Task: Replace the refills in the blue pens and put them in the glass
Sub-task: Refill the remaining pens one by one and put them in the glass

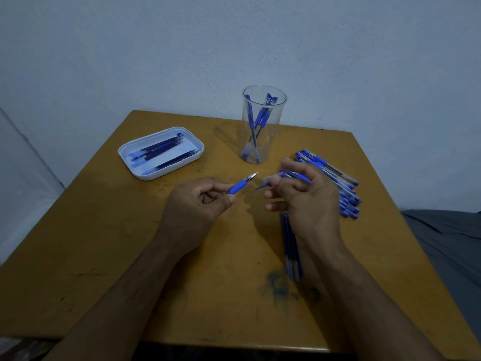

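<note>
Head view: looking down over a worn ochre table standing against a pale bluish wall.
Far left: a whitish cloth-like surface is showing beyond the table's left edge.
Tray: a white tray is sitting at the back left, holding dark blue refills lying side by side.
Left hand: the left hand is hovering over the table's middle, thumb and fingers pinching a pen's front section by its blue grip, metal tip pointing up and to the right.
Table stain: blue ink smudges are marking the surface near the front, between the forearms.
Glass: a clear glass is standing upright at the back, just right of centre, with a few blue pens leaning inside.
Loose refills: several refills are lying on the table, partly under the right wrist.
Right hand: the right hand is curling its fingers around a blue pen part; motion blur is hiding which part it is.
Pen pile: capped blue pens are lying in a heap just behind the right hand.
Far right: grey fabric is lying past the table's right edge.
</note>
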